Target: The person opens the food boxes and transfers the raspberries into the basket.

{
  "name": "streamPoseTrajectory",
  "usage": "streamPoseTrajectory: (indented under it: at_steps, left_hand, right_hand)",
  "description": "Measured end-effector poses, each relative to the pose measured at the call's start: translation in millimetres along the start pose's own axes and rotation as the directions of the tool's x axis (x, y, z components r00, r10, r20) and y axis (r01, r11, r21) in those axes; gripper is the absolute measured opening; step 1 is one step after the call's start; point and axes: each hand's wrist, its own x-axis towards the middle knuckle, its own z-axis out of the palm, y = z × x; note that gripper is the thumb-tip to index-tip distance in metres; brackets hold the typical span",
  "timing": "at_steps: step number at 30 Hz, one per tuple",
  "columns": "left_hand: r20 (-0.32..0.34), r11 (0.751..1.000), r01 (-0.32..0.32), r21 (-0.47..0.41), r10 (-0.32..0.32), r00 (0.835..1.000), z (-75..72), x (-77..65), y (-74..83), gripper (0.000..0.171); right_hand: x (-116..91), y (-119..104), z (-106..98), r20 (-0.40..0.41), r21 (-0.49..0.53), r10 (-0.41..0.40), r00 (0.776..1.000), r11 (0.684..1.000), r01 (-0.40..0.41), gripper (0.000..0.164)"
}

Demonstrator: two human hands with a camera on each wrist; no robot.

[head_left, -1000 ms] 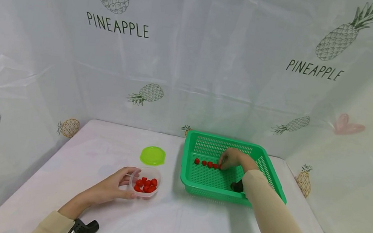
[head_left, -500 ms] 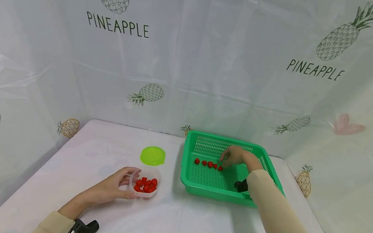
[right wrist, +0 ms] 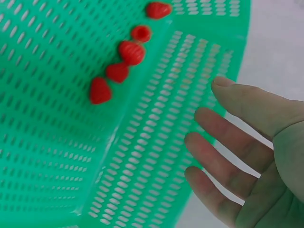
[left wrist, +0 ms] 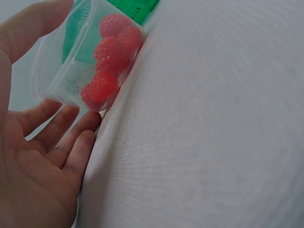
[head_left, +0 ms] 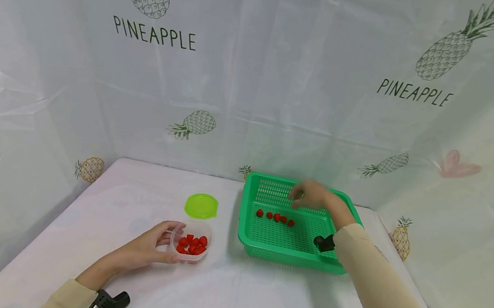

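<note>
My left hand [head_left: 143, 248] holds a small clear plastic tub [head_left: 194, 258] on the table, thumb on one side and fingers on the other. Inside, several red raspberries [left wrist: 113, 53] lie heaped on the bottom. Above the back part of a green perforated basket [head_left: 274, 254] is my right hand [head_left: 312, 196], with relaxed fingers and nothing in them. The right wrist view shows its fingertips spread over the basket's slotted side wall. On the basket floor several raspberries [right wrist: 131, 52] form a row, with a gap before the one at the end.
A lime-green lid [head_left: 201, 206] lies flat on the white-covered table [head_left: 232, 293] behind the tub. A pineapple-printed sheet [head_left: 276, 87] hangs close behind the basket. Black wrist devices [head_left: 113, 302] are strapped to both arms.
The right hand has let go of the raspberry at the row's right end and lifted up and back from it. The left hand and tub stay in place.
</note>
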Motion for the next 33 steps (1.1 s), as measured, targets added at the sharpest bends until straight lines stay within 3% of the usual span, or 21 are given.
streamPoseTrajectory:
  at_steps: [8, 15, 20, 28, 33]
  left_hand:
    - [0.001, 1.000, -0.009, 0.010, 0.009, 1.000, 0.0, 0.2, 0.0, 0.087]
    - [0.003, 1.000, -0.008, 0.014, 0.008, 1.000, 0.1, 0.5, -1.6, 0.087]
    - [0.008, 1.000, -0.016, 0.010, 0.016, 1.000, -0.9, 0.0, -3.1, 0.086]
    - [0.009, 1.000, -0.019, 0.013, 0.018, 1.000, -1.2, -0.7, -2.4, 0.085]
    - [0.009, 1.000, -0.019, 0.009, 0.019, 1.000, -1.0, -0.6, -1.3, 0.085]
  right_hand:
    - [-7, -31, -6, -0.061, 0.031, -0.041, 0.997, 0.999, 0.043, 0.030]
    - [-13, -62, -3, -0.110, 0.042, -0.135, 0.985, 0.989, 0.140, 0.028]
    - [-17, -86, 5, -0.134, 0.053, -0.209, 0.969, 0.975, 0.218, 0.028]
    - [-18, -114, 22, -0.176, 0.102, -0.219, 0.960, 0.965, 0.240, 0.032]
    - [-16, -137, 35, -0.226, 0.119, -0.272, 0.936, 0.945, 0.303, 0.030]
